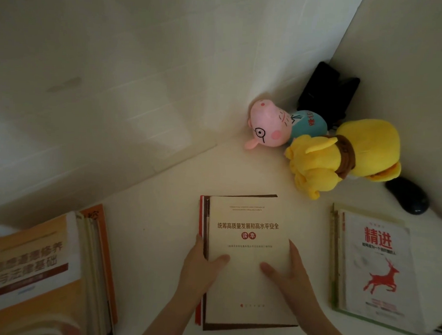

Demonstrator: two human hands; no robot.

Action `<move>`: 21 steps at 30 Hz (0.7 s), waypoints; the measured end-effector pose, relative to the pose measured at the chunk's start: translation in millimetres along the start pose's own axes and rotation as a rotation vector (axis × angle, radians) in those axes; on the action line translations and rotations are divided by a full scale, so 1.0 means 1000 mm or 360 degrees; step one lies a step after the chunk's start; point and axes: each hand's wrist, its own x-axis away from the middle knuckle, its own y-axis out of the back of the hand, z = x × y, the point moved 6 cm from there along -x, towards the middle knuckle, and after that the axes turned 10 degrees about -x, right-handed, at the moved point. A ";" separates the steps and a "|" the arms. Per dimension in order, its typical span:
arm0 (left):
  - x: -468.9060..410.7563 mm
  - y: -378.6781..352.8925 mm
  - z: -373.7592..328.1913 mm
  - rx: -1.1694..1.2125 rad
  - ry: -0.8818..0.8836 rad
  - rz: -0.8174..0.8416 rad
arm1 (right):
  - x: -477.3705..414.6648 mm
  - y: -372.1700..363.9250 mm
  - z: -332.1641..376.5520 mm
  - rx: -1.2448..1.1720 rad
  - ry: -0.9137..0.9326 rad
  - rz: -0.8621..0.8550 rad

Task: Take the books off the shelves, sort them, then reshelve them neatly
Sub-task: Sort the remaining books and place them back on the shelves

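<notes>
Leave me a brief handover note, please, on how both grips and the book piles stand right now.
Left grip: holds the left edge of the middle pile, thumb on its cream cover.
Right grip: holds the right edge of the same pile, thumb on the cover.
Books: three flat piles on the white surface: the left pile topped in orange, the middle pile, and the right pile topped by a red-deer cover.
Done: books lie grouped in piles.
Left: square up the middle pile, then reshelve everything; no shelf is in view.
</notes>
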 end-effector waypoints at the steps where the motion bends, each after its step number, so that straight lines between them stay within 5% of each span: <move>1: 0.000 0.002 0.002 0.0070 0.0049 0.0012 | 0.001 -0.001 0.003 -0.0019 -0.0005 0.0031; 10: 0.028 0.011 0.041 0.0312 0.0411 0.0172 | 0.014 0.011 -0.023 -0.0100 -0.0517 0.0012; 21: 0.019 0.010 0.023 -0.0173 0.0116 -0.0009 | 0.021 0.001 -0.031 0.0651 -0.0263 -0.0098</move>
